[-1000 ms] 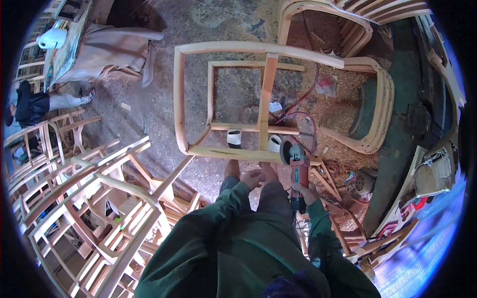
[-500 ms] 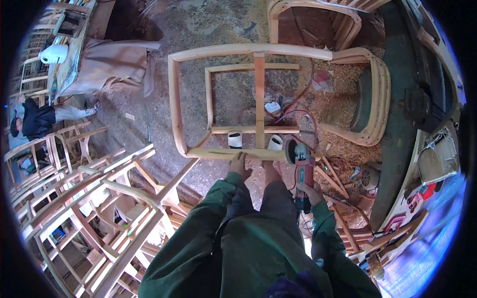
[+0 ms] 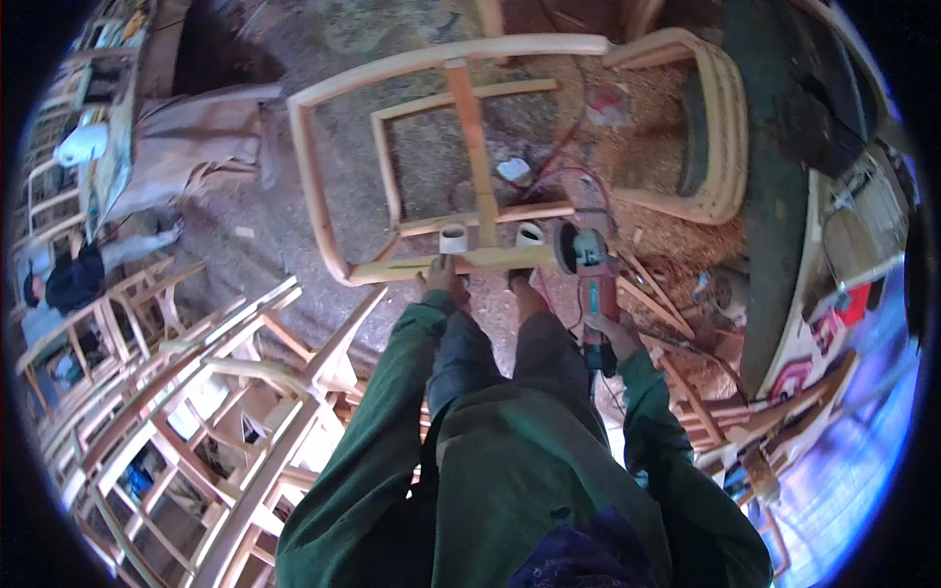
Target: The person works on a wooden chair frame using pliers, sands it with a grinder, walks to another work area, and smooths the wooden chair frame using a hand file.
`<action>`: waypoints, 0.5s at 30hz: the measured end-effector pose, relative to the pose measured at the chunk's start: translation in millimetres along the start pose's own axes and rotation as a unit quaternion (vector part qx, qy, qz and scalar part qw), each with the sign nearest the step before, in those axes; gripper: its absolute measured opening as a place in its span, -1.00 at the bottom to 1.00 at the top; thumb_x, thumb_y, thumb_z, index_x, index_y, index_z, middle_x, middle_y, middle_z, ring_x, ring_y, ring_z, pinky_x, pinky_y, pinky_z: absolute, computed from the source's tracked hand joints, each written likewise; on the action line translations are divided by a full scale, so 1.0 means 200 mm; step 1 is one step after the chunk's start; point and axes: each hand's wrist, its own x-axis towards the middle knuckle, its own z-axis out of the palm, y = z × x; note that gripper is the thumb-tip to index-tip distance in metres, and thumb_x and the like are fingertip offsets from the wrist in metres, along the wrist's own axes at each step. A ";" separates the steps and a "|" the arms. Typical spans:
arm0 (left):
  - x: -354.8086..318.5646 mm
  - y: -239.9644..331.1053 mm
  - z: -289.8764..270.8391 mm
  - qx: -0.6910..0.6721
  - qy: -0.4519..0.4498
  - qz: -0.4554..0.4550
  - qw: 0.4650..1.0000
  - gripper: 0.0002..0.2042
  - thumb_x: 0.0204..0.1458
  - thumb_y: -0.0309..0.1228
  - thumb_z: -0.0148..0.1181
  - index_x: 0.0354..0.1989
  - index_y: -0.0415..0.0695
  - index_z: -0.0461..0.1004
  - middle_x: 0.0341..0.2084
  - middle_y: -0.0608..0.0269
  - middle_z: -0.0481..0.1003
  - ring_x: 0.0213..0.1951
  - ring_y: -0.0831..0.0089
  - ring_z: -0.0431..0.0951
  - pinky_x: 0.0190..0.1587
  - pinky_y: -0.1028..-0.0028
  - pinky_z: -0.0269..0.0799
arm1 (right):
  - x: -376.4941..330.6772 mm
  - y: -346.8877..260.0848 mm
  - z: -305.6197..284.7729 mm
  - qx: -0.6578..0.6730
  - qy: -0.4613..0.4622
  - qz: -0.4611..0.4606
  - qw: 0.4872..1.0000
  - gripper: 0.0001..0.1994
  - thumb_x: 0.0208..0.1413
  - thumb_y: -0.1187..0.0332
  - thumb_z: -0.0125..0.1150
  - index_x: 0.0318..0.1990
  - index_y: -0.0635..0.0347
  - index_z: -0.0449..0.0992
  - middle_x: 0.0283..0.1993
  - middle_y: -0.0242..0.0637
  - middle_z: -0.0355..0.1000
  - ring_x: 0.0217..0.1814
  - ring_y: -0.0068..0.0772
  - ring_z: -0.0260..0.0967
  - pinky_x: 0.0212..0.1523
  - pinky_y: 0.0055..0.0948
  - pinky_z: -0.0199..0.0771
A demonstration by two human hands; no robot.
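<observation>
A pale wooden frame [image 3: 441,57] with rounded corners and a reddish-brown crossbar [image 3: 467,113] lies in front of me. My left hand [image 3: 446,281] grips its near rail [image 3: 490,259], fingers curled over the edge. In my right hand [image 3: 616,335] is a red angle grinder [image 3: 596,294], held by its body. Its round disc [image 3: 566,247] is at the right end of the rail; I cannot tell whether it touches. Two white, tube-like round things [image 3: 453,237] sit just beyond the rail. A second, smaller wooden frame [image 3: 385,167] shows through the first.
Curved wooden parts [image 3: 727,147] are stacked at the right on wood shavings [image 3: 637,167]. Several chair frames [image 3: 196,412] crowd the lower left. A cable [image 3: 588,176] runs along the floor. Another person [image 3: 76,279] is at the far left, beside a cloth-draped bench [image 3: 196,137].
The whole view has shifted, so the frame sits higher, further left and slightly tilted. Both hands keep their holds, and the grinder's disc stays at the rail's right end.
</observation>
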 end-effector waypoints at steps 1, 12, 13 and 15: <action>-0.02 0.03 -0.03 -0.023 -0.011 -0.006 1.000 -0.03 -0.27 -0.11 0.44 0.36 -0.07 0.03 0.32 0.09 0.13 0.37 0.20 0.06 0.31 -0.09 -0.03 | -0.02 0.01 -0.03 0.006 0.015 -0.002 1.000 -0.73 0.04 0.33 0.33 -0.17 0.20 0.43 -0.44 -0.31 0.43 -0.54 -0.41 0.46 -0.50 -0.42 0.54; -0.72 0.80 -0.07 -0.662 -0.442 0.075 0.600 -0.23 0.05 -0.36 0.32 0.40 -0.09 0.01 0.09 0.24 0.36 0.07 0.44 0.42 0.08 0.35 0.42 | -0.16 0.23 0.13 0.104 0.075 -0.097 0.987 -0.74 0.02 0.30 0.38 -0.19 0.18 0.50 -0.44 -0.39 0.44 -0.57 -0.56 0.36 -0.52 -0.50 0.47; -0.74 0.76 -0.04 -0.655 -0.450 0.076 0.603 -0.23 0.05 -0.36 0.32 0.40 -0.09 0.01 0.09 0.24 0.36 0.07 0.44 0.42 0.08 0.35 0.42 | -0.19 0.22 0.18 0.094 0.083 -0.112 0.986 -0.74 0.02 0.29 0.38 -0.19 0.18 0.50 -0.44 -0.40 0.44 -0.57 -0.58 0.34 -0.53 -0.50 0.46; -0.75 0.72 -0.07 -0.569 -0.358 0.339 0.658 0.05 -0.11 -0.42 0.45 0.45 -0.07 -0.26 0.12 0.18 0.29 0.11 0.40 0.37 0.13 0.33 0.38 | -0.27 0.17 0.25 0.088 0.095 -0.127 0.983 -0.75 0.02 0.28 0.37 -0.20 0.17 0.50 -0.46 -0.40 0.43 -0.56 -0.58 0.36 -0.53 -0.50 0.45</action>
